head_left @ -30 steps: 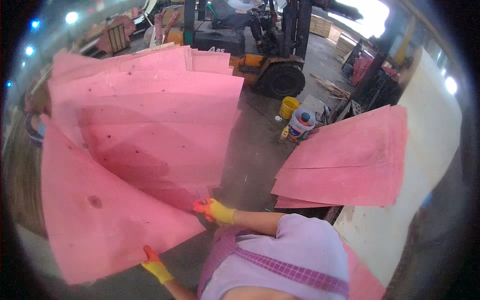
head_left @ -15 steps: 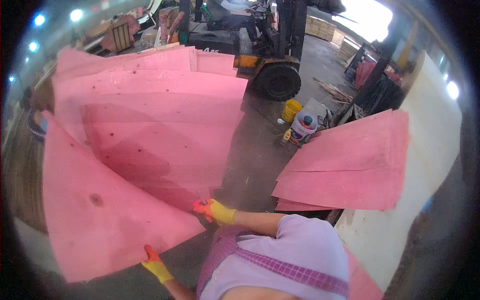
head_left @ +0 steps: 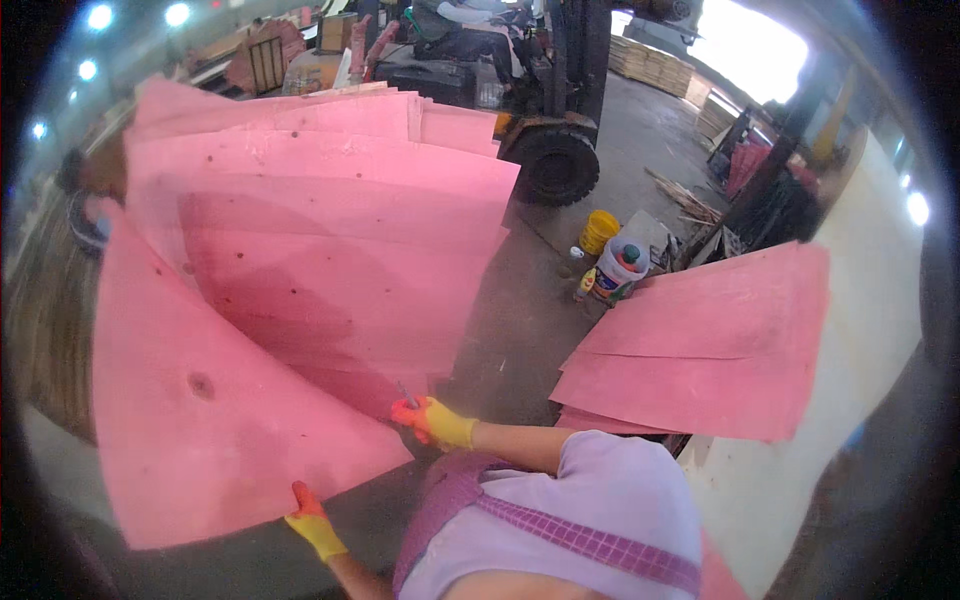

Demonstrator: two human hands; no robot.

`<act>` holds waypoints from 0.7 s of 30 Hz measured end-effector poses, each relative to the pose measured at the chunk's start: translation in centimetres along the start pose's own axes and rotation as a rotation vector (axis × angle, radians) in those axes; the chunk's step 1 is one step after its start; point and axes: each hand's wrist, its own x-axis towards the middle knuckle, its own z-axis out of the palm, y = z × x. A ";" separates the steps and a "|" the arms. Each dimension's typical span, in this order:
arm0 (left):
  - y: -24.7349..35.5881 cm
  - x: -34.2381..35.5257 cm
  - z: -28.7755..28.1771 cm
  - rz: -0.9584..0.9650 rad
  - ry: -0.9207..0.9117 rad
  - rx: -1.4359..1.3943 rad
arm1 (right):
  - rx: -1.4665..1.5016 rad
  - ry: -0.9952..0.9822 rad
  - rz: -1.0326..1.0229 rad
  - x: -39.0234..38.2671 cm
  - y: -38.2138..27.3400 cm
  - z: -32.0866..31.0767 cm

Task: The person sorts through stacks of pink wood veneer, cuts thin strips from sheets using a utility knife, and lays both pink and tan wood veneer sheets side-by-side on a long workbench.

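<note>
Worn items, own body: two-tone gloves on both hands. Left hand [head_left: 314, 516]: glove orange-red over the fingers [head_left: 302, 495], changing to bright yellow toward the wrist. Right hand [head_left: 432, 420]: same scheme, orange-red at the finger end, yellow across the back and down to a snug cuff [head_left: 464, 433]. Upper garment: pale lavender shirt [head_left: 630, 495], plain, lightly creased; short right sleeve [head_left: 592, 452], loose at the hem. Over it, a purple apron [head_left: 438, 525], with a broad strap [head_left: 590, 548] running diagonally across the shirt, patterned in a grid of lighter lines.
</note>
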 end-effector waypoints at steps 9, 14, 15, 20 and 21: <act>-4.5 0.9 -1.4 -0.068 0.140 -0.211 | -0.201 -0.022 0.058 0.2 0.1 0.5; -6.1 0.8 -1.7 0.176 0.234 -0.021 | -0.178 -0.073 0.045 0.8 1.1 0.6; -6.0 0.6 -1.5 0.012 0.242 -0.098 | -0.190 -0.088 0.048 0.9 0.9 0.6; -5.3 -0.2 -0.5 0.050 0.278 -0.232 | -0.221 -0.135 0.102 2.0 -1.0 0.8; -5.1 -0.2 -0.2 0.105 0.274 -0.143 | -0.221 -0.151 0.100 2.4 -1.4 0.8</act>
